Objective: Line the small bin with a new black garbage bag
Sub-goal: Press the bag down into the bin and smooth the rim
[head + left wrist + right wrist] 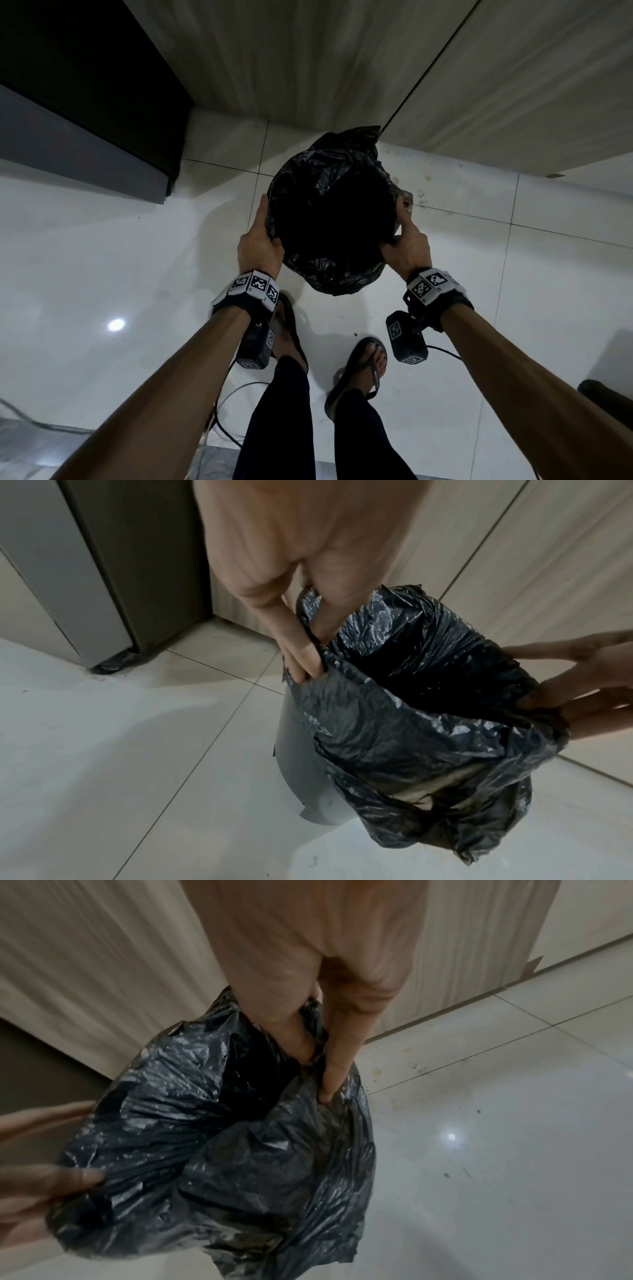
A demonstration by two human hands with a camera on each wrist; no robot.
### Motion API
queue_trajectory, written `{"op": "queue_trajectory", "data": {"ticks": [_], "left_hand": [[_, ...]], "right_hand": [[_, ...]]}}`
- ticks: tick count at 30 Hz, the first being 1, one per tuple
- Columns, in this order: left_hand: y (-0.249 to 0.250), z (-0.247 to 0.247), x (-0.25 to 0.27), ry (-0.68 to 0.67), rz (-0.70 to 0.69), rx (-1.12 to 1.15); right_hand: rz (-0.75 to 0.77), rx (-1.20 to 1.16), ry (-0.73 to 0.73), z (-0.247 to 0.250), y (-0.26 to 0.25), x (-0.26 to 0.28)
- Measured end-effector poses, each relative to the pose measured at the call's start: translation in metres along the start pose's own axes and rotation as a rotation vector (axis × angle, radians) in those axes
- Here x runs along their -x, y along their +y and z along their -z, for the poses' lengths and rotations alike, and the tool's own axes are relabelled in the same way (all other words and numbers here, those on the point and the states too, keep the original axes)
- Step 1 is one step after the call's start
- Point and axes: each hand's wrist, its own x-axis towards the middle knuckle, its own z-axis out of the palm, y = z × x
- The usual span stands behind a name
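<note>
Nearest the camera, the person's two feet in sandals (359, 370) stand on the pale tiled floor (120, 257), with cables (233, 394) trailing beside the left leg. Open floor extends to the left and right of the feet.

Just beyond the feet, the bin (301, 764) stands upright on the floor, long axis vertical, mouth facing up toward the head camera. The black bag (329, 212) sits inside it, opened wide, with its edge folded outward over the rim and hanging loosely down the near side. The grey bin wall shows only on the left; the bag covers the rest.

The left hand (260, 240) holds the bag edge at the left of the rim, thumb and fingers pinching the plastic. The right hand (406, 243) holds the opposite edge at the right of the rim; its fingers (337, 1053) are pinched into the folded plastic. Both grips are narrow and closed on the bag.

Beyond the bin, a spare flap of bag reaches toward the wood-grain cabinet panels (342, 58), which stand close behind. A dark appliance (78, 85) stands at far left, with clear floor between it and the bin.
</note>
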Motion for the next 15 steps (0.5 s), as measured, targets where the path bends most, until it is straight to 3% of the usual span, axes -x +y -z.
{"op": "queue_trajectory", "data": {"ticks": [15], "left_hand": [[-0.019, 0.107, -0.098, 0.221, 0.090, 0.038]], "right_hand": [[0.170, 0.065, -0.019, -0.045, -0.160, -0.073]]}}
